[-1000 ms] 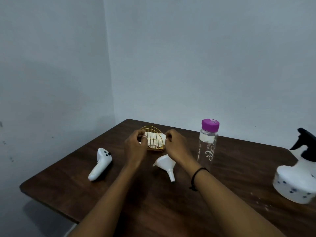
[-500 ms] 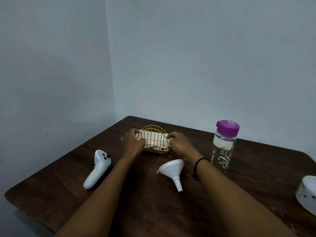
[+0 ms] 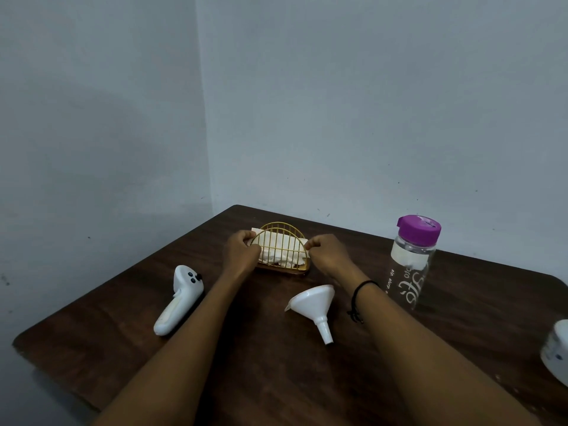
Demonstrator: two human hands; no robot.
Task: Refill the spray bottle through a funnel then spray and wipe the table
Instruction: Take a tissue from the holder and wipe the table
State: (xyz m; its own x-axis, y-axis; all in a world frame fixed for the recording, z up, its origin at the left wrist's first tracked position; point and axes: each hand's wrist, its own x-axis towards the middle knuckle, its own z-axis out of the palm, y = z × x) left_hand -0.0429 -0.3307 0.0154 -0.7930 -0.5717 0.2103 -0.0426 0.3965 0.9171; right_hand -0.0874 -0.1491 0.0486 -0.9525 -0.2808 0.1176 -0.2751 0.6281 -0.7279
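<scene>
Gripping the gold wire holder [image 3: 282,252] from both ends: left hand [image 3: 241,253] and right hand [image 3: 327,255] curled round its wire edges, white napkins [image 3: 278,252] standing between them. Unchanged over the last second apart from a slight nudge of holder and hands toward the wall; no napkin drawn out. Refill not begun, by the look of it. Nearer than the right grip, funnel [image 3: 316,305] on its side on the worktop [image 3: 276,373]; further right, purple-capped water bottle [image 3: 413,259] upright and capped; spray bottle [image 3: 556,352] cut by the right frame edge. White controller [image 3: 179,299] nearer than the left grip.
</scene>
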